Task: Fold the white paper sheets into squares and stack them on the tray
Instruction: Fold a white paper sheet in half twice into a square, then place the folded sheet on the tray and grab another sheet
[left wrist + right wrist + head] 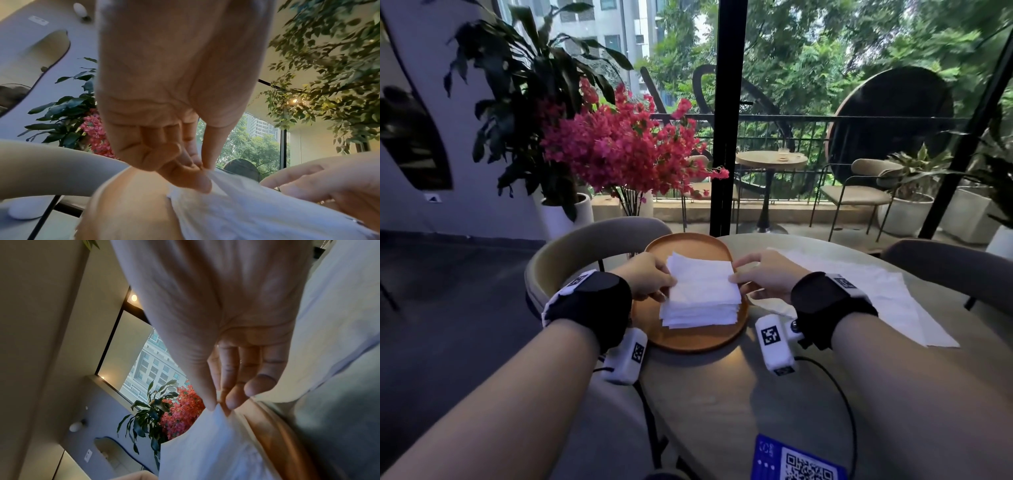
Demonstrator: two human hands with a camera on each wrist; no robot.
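White folded paper square held over the stack of folded squares, which sits on the round wooden tray. Tray rests at the far left part of the round grey worktop.

Left hand at the square's left edge. Left wrist view: thumb and curled fingers pinch the paper edge; the tray surface lies below.

Right hand at the square's right edge. Right wrist view: thumb tip and fingers closed on the paper corner, ring and little fingers loosely bent beside it. Tray rim shows just under the sheet.

Top square is slightly lifted and tilted relative to the stack; far left corner raised. Whether its near edge touches the stack: cannot tell.

Unfolded white sheets lie flat on the worktop to the right of the tray, well apart from the stack, partly hidden by the right wrist.

Both wrists carry black straps with white camera units bearing printed markers. A blue QR card lies at the near edge of the worktop. Grey chair back stands behind the tray; pink flowering plant further back
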